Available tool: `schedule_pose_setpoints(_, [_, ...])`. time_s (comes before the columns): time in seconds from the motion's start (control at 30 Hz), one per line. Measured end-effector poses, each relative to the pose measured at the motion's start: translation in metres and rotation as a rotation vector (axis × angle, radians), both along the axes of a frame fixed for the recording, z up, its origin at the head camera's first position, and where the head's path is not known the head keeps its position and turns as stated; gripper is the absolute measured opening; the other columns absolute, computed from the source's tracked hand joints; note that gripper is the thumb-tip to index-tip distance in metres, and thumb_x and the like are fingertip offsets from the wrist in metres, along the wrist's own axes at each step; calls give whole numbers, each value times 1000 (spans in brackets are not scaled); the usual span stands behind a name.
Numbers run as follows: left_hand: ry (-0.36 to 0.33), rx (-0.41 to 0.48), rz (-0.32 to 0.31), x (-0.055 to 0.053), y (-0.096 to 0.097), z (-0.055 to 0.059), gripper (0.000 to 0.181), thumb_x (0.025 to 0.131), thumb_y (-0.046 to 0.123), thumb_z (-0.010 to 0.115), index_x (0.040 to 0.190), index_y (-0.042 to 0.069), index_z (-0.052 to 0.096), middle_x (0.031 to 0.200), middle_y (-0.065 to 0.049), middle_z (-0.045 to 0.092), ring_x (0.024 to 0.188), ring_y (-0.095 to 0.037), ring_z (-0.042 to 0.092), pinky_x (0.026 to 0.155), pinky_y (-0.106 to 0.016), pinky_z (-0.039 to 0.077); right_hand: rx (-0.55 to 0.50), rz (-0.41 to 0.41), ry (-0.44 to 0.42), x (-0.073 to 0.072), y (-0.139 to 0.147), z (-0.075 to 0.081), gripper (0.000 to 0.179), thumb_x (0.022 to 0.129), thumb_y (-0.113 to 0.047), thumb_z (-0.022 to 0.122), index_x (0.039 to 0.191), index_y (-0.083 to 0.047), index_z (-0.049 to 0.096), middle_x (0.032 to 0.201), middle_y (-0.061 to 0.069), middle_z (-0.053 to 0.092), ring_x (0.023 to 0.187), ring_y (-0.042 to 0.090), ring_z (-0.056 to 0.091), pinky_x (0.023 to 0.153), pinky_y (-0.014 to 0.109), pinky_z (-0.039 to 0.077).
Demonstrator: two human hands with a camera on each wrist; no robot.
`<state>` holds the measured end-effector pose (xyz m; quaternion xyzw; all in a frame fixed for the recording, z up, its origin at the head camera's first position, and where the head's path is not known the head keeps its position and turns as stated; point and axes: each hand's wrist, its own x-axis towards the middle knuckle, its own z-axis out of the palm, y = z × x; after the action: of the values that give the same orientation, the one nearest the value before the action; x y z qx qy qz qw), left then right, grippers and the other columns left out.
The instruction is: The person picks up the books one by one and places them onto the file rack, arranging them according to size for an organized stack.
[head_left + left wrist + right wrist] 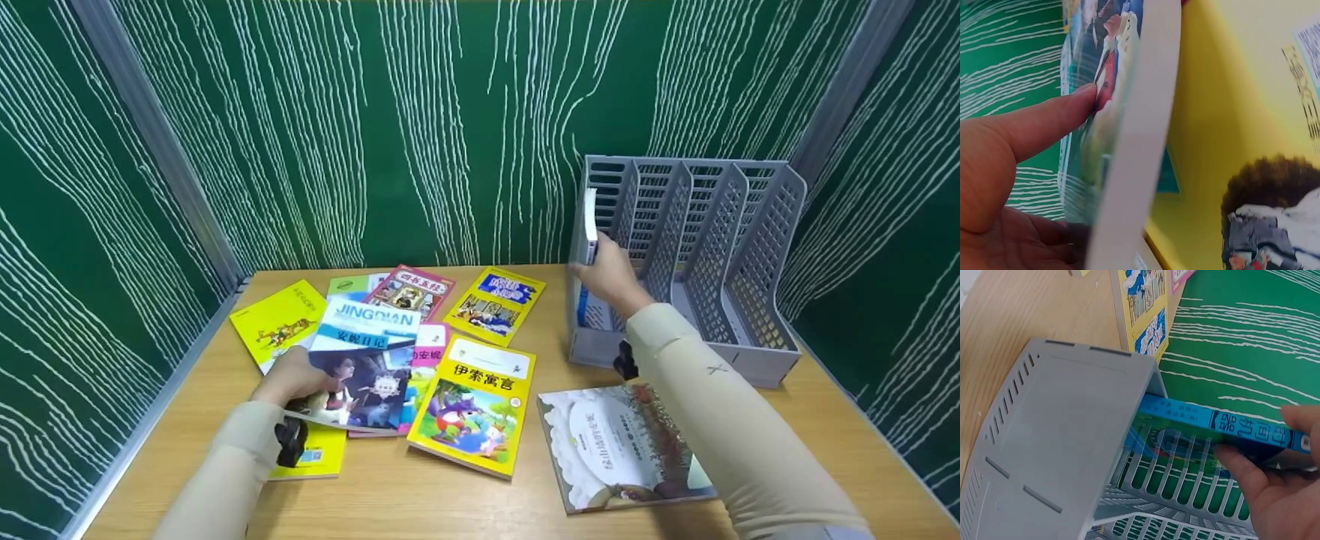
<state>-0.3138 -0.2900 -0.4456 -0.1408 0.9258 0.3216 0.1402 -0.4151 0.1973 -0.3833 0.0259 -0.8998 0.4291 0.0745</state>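
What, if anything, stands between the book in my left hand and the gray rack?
The nearer yellow book and farther yellow book lie low between the JINGDIAN book and gray rack; your right hand holds a blue book at the leftmost slot.

Surface [416,502]: light wood grain. Grey four-slot rack [757,365] stands right, pale-and-brown book [600,450] flat in front. Left to centre: loose spread, some overlapping, incl. yellow book [279,321], red-bordered book [426,286], yellow-bordered book [499,304].
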Motion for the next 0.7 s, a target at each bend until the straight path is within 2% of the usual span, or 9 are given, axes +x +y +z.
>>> schedule_pose_setpoints(0.2, [-8,107,24,1,1,3,92,97,22,76,162,-13,22,157,-36,41,134,-47,45,128,-63,38,-6,57,-8,2,4,0,73,104,-8,61,170,-5,30,167,23,48,154,43,48,128,61,38])
schedule_pose_setpoints(0.3, [21,173,0,2,1,3,84,103,17,68,165,-10,18,160,-34,38,139,-46,44,130,-63,34,-14,73,-20,1,7,-1,73,104,-7,59,170,-4,28,168,24,46,155,43,47,129,61,36])
schedule_pose_setpoints(0.4, [60,228,-21,3,2,3,73,106,14,61,164,-7,22,159,-32,41,139,-45,45,129,-63,35,-8,77,-33,0,9,-1,72,105,-2,55,170,-1,25,168,27,45,155,45,46,129,62,35])
schedule_pose_setpoints(0.53, [95,293,-13,4,3,4,70,106,15,62,163,-2,26,158,-28,46,137,-42,49,127,-60,40,6,73,-46,-1,10,-2,70,109,-3,53,171,0,21,168,29,44,155,47,45,128,62,37])
schedule_pose_setpoints(0.7, [127,323,-11,5,5,9,75,106,19,64,167,2,23,159,-27,47,136,-42,51,126,-60,42,0,49,-83,-1,12,1,76,109,-4,59,172,0,17,172,28,37,159,48,39,129,61,35])
